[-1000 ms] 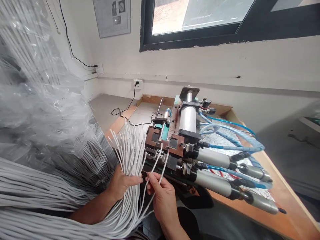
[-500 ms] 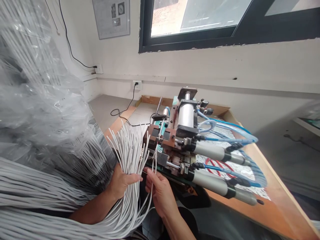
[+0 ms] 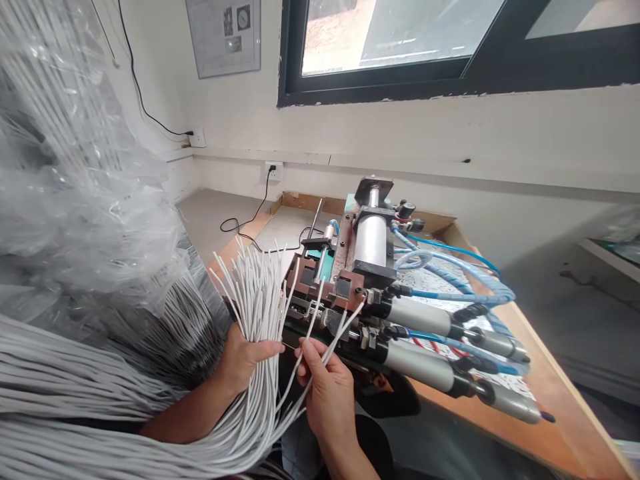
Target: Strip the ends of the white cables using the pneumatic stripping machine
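Note:
My left hand [image 3: 250, 357] is closed around a thick bundle of grey-white cables [image 3: 257, 293], its thumb across the front. The bundle's loose ends fan upward above the fist. Just to the right, my right hand [image 3: 327, 377] pinches a few separate cables [image 3: 314, 317] between thumb and fingers. One of these points up toward the jaws of a pneumatic wire-stripping machine [image 3: 345, 287]. Others slant to the right in front of the machine, and a reddish tip shows on one. Both hands are just in front of the machine, and the jaw blocks stand apart.
More cables [image 3: 60, 373] sweep in from the left, below a heap wrapped in clear plastic [image 3: 90, 220]. Metal cylinders [image 3: 420, 313] with blue air hoses [image 3: 450, 293] reach right over the wooden-edged bench [image 3: 565, 413]. A black cord [image 3: 263, 207] hangs from a wall socket.
The cables in my right hand have spread apart, some now leaning right with their ends clear of the jaws. The machine's jaws have parted, and its cylinder ends reach farther right. My left hand stays put.

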